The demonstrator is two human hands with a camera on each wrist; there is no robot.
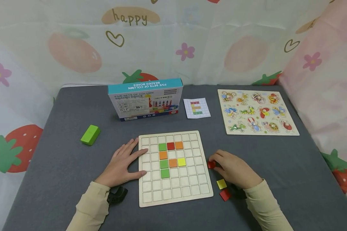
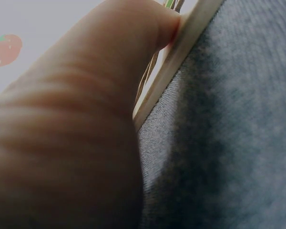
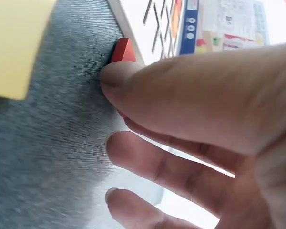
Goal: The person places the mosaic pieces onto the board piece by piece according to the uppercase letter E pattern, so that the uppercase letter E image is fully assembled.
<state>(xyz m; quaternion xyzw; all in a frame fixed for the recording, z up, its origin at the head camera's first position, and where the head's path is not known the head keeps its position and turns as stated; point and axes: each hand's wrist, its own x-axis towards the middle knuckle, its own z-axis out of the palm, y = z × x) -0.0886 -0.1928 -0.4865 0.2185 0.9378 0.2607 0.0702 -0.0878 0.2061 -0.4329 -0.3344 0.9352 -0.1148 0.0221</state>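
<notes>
A pale wooden grid board point(image 1: 150, 195) lies in the middle, with green, red, orange and yellow square tiles set in some of its cells. My left hand point(image 1: 118, 166) rests on the board's left edge, fingers spread, thumb and index fingertip over the rim. In the left wrist view the thumb point(image 2: 138, 28) presses on the board's edge. Beside the board's right edge my right hand point(image 1: 232, 166) pinches a red tile point(image 3: 123, 51) between thumb and fingers. Just below that hand lie a yellow tile point(image 1: 221, 184) and another red tile point(image 1: 225, 194).
Behind the board stands a bead set box point(image 1: 146, 102), with a small printed pattern card point(image 1: 197, 108) to its right. An insect puzzle board point(image 1: 260, 112) lies at the back right. A green block point(image 1: 90, 135) sits at the left on the grey tabletop point(image 1: 66, 122).
</notes>
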